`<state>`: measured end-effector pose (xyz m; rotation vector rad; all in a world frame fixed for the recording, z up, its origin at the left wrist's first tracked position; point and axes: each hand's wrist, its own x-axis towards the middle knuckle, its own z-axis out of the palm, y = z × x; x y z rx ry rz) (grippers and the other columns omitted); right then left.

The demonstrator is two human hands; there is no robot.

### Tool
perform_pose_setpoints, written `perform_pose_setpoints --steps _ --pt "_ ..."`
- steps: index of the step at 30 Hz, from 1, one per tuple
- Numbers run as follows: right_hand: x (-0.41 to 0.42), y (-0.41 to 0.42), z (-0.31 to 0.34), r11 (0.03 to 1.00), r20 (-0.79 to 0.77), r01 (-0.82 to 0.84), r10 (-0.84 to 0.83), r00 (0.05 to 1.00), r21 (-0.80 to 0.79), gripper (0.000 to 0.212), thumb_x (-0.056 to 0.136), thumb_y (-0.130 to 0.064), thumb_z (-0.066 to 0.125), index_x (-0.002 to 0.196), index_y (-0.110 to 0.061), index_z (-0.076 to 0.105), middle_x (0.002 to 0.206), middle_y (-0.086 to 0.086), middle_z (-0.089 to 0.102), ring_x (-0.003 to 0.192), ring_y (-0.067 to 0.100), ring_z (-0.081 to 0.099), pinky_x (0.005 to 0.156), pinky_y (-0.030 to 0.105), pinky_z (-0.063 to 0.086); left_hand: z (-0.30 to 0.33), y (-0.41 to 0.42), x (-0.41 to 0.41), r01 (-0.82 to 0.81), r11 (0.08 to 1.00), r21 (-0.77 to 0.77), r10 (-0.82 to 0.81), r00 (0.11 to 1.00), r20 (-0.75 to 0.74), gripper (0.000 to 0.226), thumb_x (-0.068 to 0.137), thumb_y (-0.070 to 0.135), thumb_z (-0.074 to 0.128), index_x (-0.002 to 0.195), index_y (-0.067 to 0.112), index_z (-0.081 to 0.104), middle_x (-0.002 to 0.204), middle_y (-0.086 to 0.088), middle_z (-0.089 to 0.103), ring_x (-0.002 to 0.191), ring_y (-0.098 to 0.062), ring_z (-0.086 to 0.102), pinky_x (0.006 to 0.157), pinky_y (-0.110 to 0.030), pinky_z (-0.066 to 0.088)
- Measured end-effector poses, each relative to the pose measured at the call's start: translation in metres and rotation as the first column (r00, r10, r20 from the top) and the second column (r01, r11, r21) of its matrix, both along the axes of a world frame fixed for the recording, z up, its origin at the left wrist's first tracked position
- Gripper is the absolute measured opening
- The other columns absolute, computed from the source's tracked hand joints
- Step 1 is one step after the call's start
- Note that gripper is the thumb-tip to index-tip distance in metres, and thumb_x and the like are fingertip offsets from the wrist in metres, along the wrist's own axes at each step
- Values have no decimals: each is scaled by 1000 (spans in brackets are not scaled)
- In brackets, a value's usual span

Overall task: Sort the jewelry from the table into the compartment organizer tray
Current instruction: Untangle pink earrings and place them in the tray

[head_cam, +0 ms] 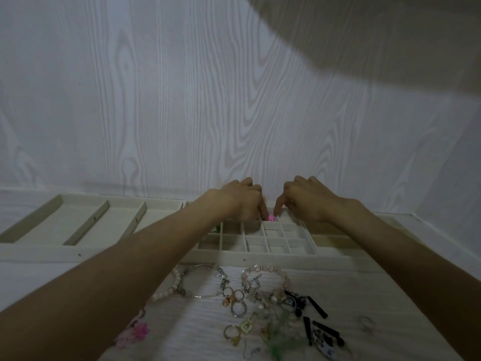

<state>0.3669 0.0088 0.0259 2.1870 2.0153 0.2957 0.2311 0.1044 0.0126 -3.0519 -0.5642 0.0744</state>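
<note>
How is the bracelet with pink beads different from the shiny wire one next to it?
The pink bead bracelet is chunky round beads all around; the wire bangle is a thin silver hoop with few charms. The pink bead bracelet lies right of the wire bangle. Both rest on the table, outside the tray.

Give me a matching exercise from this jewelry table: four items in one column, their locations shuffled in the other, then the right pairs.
Items:
1. pink piece
2. pearl bracelet
3. black stick pieces
4. long compartments

Locations:
A. on the table, near the left forearm
B. at the left end of the organizer tray
C. at the back of the small-cell grid, between the fingertips of the left hand and right hand
D. on the table, right side of the jewelry pile

Pairs: 1-C, 2-A, 3-D, 4-B
</note>
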Motion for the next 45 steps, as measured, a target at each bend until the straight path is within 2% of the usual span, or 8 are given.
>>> perform_pose_setpoints --steps 5,13,25,28,31,37,42,45 --pt "-4 0 1 1000 73 -28 28 997 -10 42 94 -9 45 110 -43 64 91 -7 43 85 11 33 76 27 22 -1 -1 5 -14 999 37 17 997 -71 36 96 33 47 130 44 51 129 0 44 118 -21 33 85 -28 25" --pt "-10 1 -3 998 143 -29 36 989 -47 39 96 -14 45 116 -42 62 92 -8 39 86 10 31 77 27 22 0 -1 7 -15 997 79 23 994 -104 37 96 35 45 132 43 49 130 0 43 117 -21 33 84 -28 25" --pt "-18 -3 2 999 111 -19 23 994 -35 39 98 -14 42 117 -42 62 87 -10 37 85 11 32 78 26 21 -6 4 7 -52 998 -25 49 993 -105 36 96 36 45 131 45 50 129 1 43 116 -23 33 93 -33 31" --pt "-22 -10 7 1000 35 -13 12 999 28 38 96 -14 45 114 -40 64 72 -15 29 84 10 32 78 26 21 1 -2 -6 -58 995 -78 54 998 -44 34 97 34 45 128 46 52 126 1 45 113 -21 35 96 -34 35" --pt "-31 -28 12 996 -111 16 -7 994 88 37 96 -13 45 112 -38 65 72 -18 31 87 9 33 80 27 21 13 -15 -46 -70 984 -163 98 980 172 31 97 31 45 123 38 60 124 -1 51 113 -20 37 92 -32 37" --pt "-91 -72 12 989 -408 -63 113 906 135 28 95 -18 51 106 -35 70 101 -11 63 88 4 49 84 27 37 6 -36 -171 -219 928 -302 326 869 371 24 94 26 53 112 34 67 108 12 59 94 -6 51 71 -24 38" --pt "-165 -69 9 978 -558 -202 198 806 54 18 89 -27 62 103 -35 71 93 -19 62 86 3 56 75 24 49 -21 -49 -234 -315 833 -455 525 712 467 8 87 39 62 85 42 69 85 27 66 81 4 61 80 -32 52" --pt "-194 -58 -2 961 -559 -273 245 792 34 19 84 -33 68 103 -33 71 93 -14 66 84 4 59 76 28 52 -36 -57 -245 -216 813 -541 529 664 529 11 86 41 63 87 38 73 85 24 70 81 1 63 81 -37 53"
